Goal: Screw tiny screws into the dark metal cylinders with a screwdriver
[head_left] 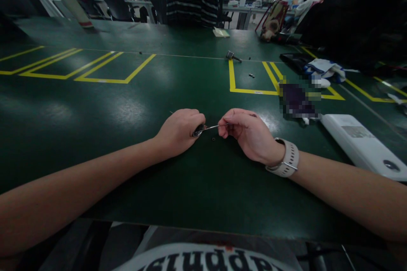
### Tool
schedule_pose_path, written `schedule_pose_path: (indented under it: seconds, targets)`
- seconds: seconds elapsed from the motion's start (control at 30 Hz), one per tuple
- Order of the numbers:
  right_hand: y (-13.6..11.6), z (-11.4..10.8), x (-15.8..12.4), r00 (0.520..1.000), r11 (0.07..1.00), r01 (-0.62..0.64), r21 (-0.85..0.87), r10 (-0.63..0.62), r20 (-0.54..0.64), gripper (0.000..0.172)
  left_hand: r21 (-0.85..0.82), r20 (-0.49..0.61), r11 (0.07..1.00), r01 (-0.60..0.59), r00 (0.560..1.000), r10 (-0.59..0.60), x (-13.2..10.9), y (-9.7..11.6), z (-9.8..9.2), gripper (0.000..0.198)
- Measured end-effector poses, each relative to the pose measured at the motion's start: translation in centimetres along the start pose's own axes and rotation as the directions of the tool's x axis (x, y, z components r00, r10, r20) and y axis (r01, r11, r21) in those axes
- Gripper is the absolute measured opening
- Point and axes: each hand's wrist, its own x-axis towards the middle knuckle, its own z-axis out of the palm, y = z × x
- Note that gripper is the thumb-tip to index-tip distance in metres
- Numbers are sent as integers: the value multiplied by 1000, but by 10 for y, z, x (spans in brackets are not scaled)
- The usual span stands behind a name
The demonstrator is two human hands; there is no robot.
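My left hand (182,129) is closed around a small dark object with a shiny rounded end (197,131), most of it hidden in the fist. A thin metal rod (210,128) runs from that end to my right hand (244,129). My right fingers are pinched on the rod, and a dark tip shows above them; I cannot tell which tool it is. Just below the rod, a tiny ring-shaped part (213,139) lies on the green table (190,194). Both hands are low over the tabletop near its front.
Yellow tape outlines (101,81) mark the table. Farther back lie a small metal part with a stem (233,56) and tiny dark pieces (252,76). To the right are a blurred purple item (295,99), a white-blue cloth (327,69) and a long white case (362,144).
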Motion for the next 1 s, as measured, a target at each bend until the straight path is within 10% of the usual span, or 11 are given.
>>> schedule_pose_path:
  seconds: [1.0]
  targets:
    - [-10, -5, 0, 966, 827, 220, -517, -260, -5, 23, -49, 2, 996, 74, 997, -74, -1, -4, 4, 13]
